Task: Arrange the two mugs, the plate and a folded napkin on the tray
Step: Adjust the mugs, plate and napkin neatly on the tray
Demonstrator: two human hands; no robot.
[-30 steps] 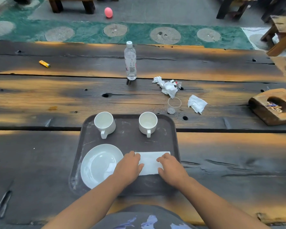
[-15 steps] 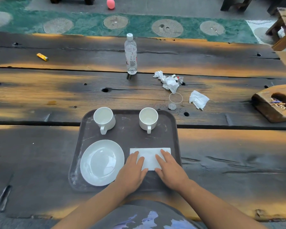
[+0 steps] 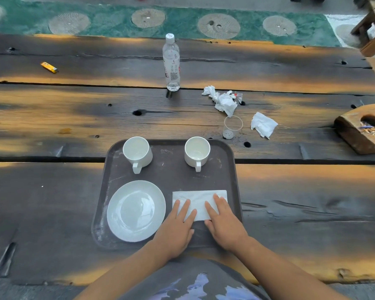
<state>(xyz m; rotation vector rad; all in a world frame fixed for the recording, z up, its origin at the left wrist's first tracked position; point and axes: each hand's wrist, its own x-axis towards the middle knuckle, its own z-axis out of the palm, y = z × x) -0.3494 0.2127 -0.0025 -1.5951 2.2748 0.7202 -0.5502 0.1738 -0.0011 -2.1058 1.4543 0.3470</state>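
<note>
Napkin (image 3: 198, 197) under left hand (image 3: 178, 226), right hand (image 3: 223, 224), fingers flat; plastic cup (image 3: 232, 127), crumpled tissues (image 3: 223, 101) just beyond tray (image 3: 169, 176).

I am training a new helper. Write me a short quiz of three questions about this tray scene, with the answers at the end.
1. Fill the gap: on the tray, the plate lies to the ____ of the folded napkin.
2. True or false: the handles of the left mug and the right mug both point toward the person.
3. Choose one: the left hand and the right hand rest flat on A) the folded napkin, B) the plate, C) the right mug.

Key: 1 left; 2 true; 3 A.
</note>
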